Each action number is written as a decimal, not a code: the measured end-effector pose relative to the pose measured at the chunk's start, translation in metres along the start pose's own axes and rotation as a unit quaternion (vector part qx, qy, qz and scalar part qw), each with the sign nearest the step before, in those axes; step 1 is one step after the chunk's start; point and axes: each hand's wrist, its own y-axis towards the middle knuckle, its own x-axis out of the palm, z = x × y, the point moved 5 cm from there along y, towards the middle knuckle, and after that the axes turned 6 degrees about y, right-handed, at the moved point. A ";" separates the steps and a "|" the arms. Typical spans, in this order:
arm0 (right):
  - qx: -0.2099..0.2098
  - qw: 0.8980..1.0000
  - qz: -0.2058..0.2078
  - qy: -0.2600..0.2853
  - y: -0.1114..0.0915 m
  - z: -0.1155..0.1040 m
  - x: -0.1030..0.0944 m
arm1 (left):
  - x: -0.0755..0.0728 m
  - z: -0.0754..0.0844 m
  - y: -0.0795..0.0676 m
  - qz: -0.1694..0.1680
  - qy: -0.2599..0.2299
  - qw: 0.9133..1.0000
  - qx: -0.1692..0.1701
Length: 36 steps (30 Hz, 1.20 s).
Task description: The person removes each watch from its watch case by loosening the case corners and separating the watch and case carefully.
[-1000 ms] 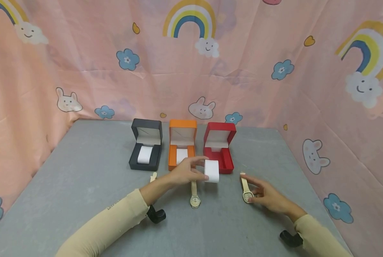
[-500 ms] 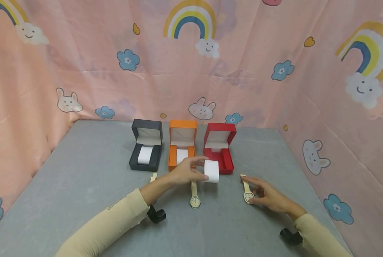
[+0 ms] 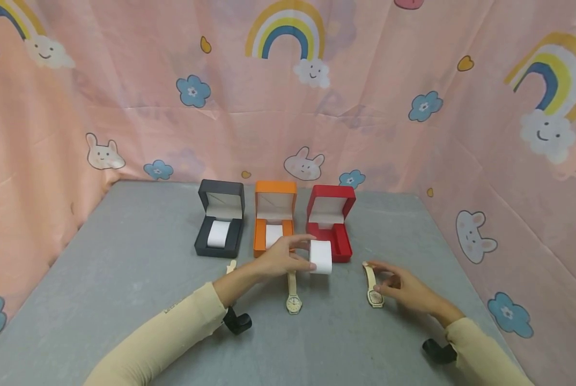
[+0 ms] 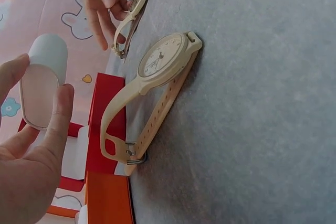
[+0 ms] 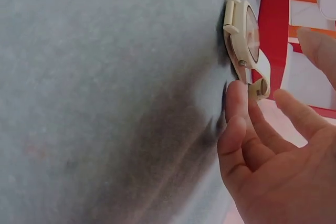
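Observation:
My left hand (image 3: 280,258) pinches a white watch cushion (image 3: 320,257) between thumb and fingers, holding it above the table in front of the open red box (image 3: 341,241). The left wrist view shows the hollow end of this cushion (image 4: 41,95). At the right, a cream wristwatch (image 3: 371,284) lies on the table, its strap fastened in a loop. My right hand (image 3: 408,289) is beside it, fingertips near the buckle end and thumb near the dial. In the right wrist view, the thumb stands apart from the watch (image 5: 244,35). A second cream watch (image 3: 293,300) lies between the hands.
The black box (image 3: 202,244) and orange box (image 3: 260,244) stand open left of the red one, each with a white cushion inside. A third cream watch (image 3: 231,265) is mostly hidden behind my left forearm. Pink printed cloth (image 3: 249,123) hangs around the grey table (image 3: 124,268).
The right watch has shifted and turned slightly, and the right thumb has moved up from the lower edge of its dial. My left hand with the cushion has drifted slightly right.

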 end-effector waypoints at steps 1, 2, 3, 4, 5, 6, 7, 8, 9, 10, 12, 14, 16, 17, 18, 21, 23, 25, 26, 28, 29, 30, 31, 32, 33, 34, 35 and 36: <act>0.004 1.000 0.006 -0.002 0.000 -0.001 -0.001 | 0.000 0.000 0.000 0.000 0.000 1.000 -0.001; 0.008 1.000 0.012 -0.005 0.000 -0.001 -0.002 | 0.001 0.000 0.001 0.000 0.001 1.000 0.000; 0.012 1.000 0.016 -0.009 0.001 -0.001 -0.004 | 0.001 0.000 0.001 -0.001 0.002 1.000 0.001; 0.018 1.000 0.021 -0.013 0.001 -0.001 -0.005 | 0.001 0.000 0.002 -0.001 0.001 1.000 0.002; 0.022 0.999 0.025 -0.014 0.002 0.000 -0.005 | 0.002 0.000 0.003 0.000 0.001 1.000 0.004; 0.026 0.999 0.028 -0.015 0.002 0.000 -0.006 | 0.002 0.000 0.003 -0.001 0.002 1.000 0.006; 0.025 0.999 0.027 -0.016 0.003 0.000 -0.007 | 0.003 0.000 0.004 -0.001 0.002 1.000 0.009; 0.025 0.999 0.028 -0.016 0.004 0.000 -0.007 | 0.003 0.001 0.005 -0.002 0.003 1.000 0.012; 0.024 0.999 0.028 -0.016 0.004 -0.001 -0.008 | 0.004 0.001 0.005 -0.002 0.004 1.000 0.013; 0.024 0.999 0.028 -0.015 0.005 -0.001 -0.008 | 0.005 0.001 0.006 -0.001 0.005 1.000 0.014; 0.021 0.999 0.027 -0.011 0.006 -0.002 -0.009 | 0.006 0.001 0.008 0.001 0.010 1.000 0.017; 0.020 0.999 0.026 -0.009 0.007 -0.003 -0.008 | 0.005 0.002 0.009 0.006 0.015 1.000 0.020; 0.016 1.000 0.026 -0.009 0.008 -0.004 -0.008 | 0.005 0.001 0.010 0.014 0.023 0.999 0.020; 0.013 1.000 0.026 -0.008 0.008 -0.004 -0.008 | 0.004 0.001 0.011 0.017 0.026 0.999 0.020; 0.012 1.000 0.026 -0.008 0.008 -0.004 -0.008 | 0.004 0.000 0.012 0.021 0.029 0.999 0.019; 0.003 0.999 0.031 -0.009 0.010 -0.004 -0.009 | 0.003 0.000 0.014 0.027 0.037 0.999 0.016; 0.002 0.999 0.034 -0.010 0.010 -0.005 -0.011 | 0.003 0.000 0.015 0.028 0.037 0.999 0.016; 0.000 0.999 0.036 -0.008 0.011 -0.005 -0.013 | 0.003 0.001 0.017 0.027 0.038 0.999 0.019; 0.001 0.999 0.035 -0.006 0.011 -0.006 -0.014 | 0.003 0.001 0.017 0.027 0.038 0.999 0.019; 0.002 0.999 0.034 -0.005 0.012 -0.006 -0.016 | 0.003 0.002 0.019 0.028 0.036 0.999 0.021; 0.001 0.999 0.033 -0.004 0.013 -0.006 -0.016 | 0.003 0.003 0.019 0.028 0.033 0.999 0.022; 0.000 0.999 0.033 -0.004 0.013 -0.006 -0.017 | 0.003 0.004 0.020 0.028 0.032 0.999 0.024; 0.001 0.999 0.033 -0.007 0.014 -0.006 -0.018 | 0.003 0.004 0.020 0.030 0.031 0.999 0.025; 0.000 0.999 0.034 -0.010 0.015 -0.006 -0.018 | 0.003 0.005 0.021 0.031 0.032 0.999 0.025; 0.001 0.999 0.035 -0.013 0.015 -0.006 -0.019 | 0.004 0.005 0.022 0.031 0.033 0.999 0.028; 0.002 0.999 0.036 -0.017 0.015 -0.005 -0.020 | 0.004 0.006 0.022 0.032 0.035 0.998 0.029; 0.002 0.999 0.037 -0.019 0.016 -0.005 -0.020 | 0.004 0.006 0.023 0.031 0.037 0.998 0.031; 0.002 0.999 0.037 -0.020 0.016 -0.005 -0.021 | 0.004 0.006 0.023 0.032 0.042 0.998 0.032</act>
